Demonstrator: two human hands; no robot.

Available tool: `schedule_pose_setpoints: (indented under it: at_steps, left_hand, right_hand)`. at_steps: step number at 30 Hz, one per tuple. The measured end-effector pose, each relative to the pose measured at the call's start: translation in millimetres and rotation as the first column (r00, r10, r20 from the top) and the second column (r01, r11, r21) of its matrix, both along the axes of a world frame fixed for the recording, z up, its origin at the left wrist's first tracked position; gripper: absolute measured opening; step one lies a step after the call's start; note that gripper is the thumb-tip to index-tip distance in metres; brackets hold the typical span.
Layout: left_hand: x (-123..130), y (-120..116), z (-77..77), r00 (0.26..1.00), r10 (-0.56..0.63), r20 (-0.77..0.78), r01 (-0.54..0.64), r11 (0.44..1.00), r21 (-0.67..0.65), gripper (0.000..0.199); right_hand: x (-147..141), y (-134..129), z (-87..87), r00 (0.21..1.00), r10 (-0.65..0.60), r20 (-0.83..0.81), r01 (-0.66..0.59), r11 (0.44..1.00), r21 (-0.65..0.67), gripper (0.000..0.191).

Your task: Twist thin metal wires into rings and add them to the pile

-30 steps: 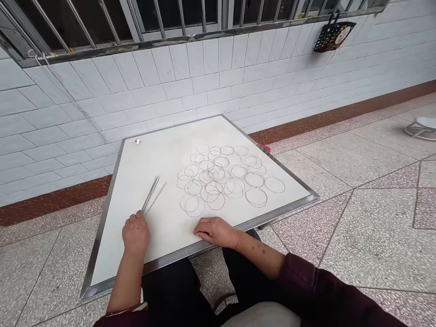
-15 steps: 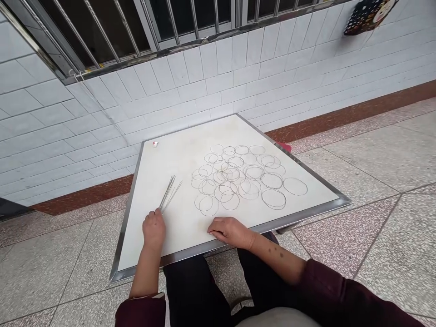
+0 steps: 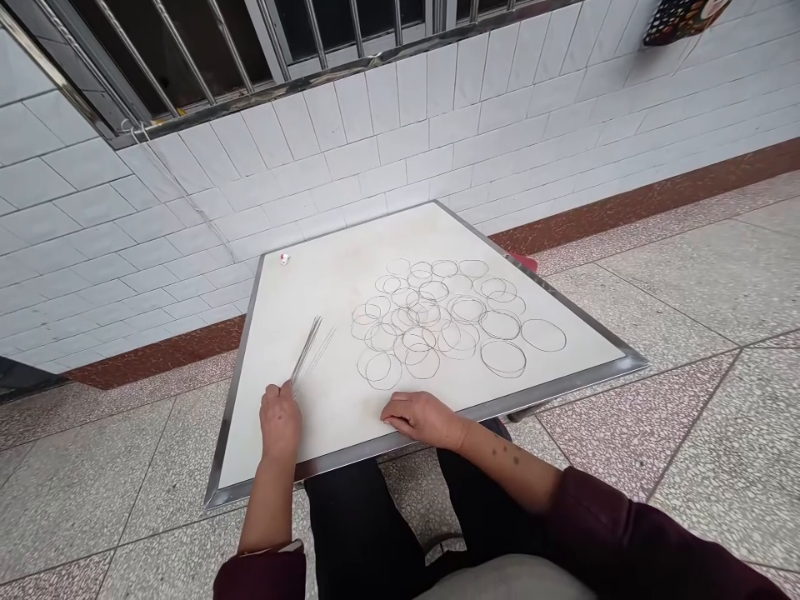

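Note:
A bundle of thin, straight dark wires [image 3: 306, 350] is gripped at its near end by my left hand [image 3: 281, 421], over the left part of the pale tabletop [image 3: 337, 287]. The far ends slant up and to the right, with faint shadow lines beside them. My right hand [image 3: 423, 419] rests near the front edge with its fingers curled and pressed together; what they hold, if anything, is hidden. Beyond that hand lie many thin wire rings [image 3: 503, 358], flat and partly overlapping, across the middle and right of the table.
A metal rim [image 3: 562, 386] borders the table. A small red-and-white object [image 3: 285, 259] sits at its far left corner. White tiled wall [image 3: 375, 158] and a barred window [image 3: 262, 50] stand behind it. A dark patterned bag [image 3: 681, 21] hangs at upper right.
The wires in my left hand look closer together, and their shadow shows more apart from them. My right hand stays almost in place. The view has shifted slightly.

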State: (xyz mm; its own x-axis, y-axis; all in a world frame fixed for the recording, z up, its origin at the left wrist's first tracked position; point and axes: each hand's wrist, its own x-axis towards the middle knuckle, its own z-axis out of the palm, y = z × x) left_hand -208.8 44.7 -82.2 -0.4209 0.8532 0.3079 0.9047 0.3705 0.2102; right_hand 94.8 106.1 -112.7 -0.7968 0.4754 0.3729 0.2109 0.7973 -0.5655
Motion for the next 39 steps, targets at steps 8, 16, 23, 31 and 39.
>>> schedule_pose_setpoints:
  at_steps: [8, 16, 23, 31, 39]
  left_hand:
    - [29, -17, 24.5, 0.968, -0.01, 0.251, -0.061, 0.96, 0.272, 0.051]
    - [97, -49, 43.0, 0.729, -0.157, 0.666, -0.096, 0.94, 0.327, 0.051]
    - [131, -64, 38.5, 0.432, -0.28, 0.857, 0.134, 0.96, 0.247, 0.065]
    - [123, -62, 24.7, 0.587, -0.371, 0.72, 0.278, 0.927, 0.251, 0.045]
    - [135, -77, 29.7, 0.566, -0.443, 0.695, 0.205, 0.892, 0.402, 0.026]
  right_hand:
    - [2, 0, 1.7, 1.0, 0.008, -0.005, -0.008, 1.0, -0.002, 0.023]
    - [1, -9, 1.7, 0.979, -0.115, -0.168, 0.121, 0.992, 0.03, 0.021]
    - [-2, -27, 36.8, 0.938, -0.215, -0.273, -0.06, 0.674, -0.737, 0.029]
    - [-1, -36, 29.0, 0.913, -0.321, -0.252, -0.091, 0.44, -0.893, 0.028]
    - [-6, -38, 33.0, 0.637, -0.697, -0.328, -0.16, 0.297, -0.941, 0.028]
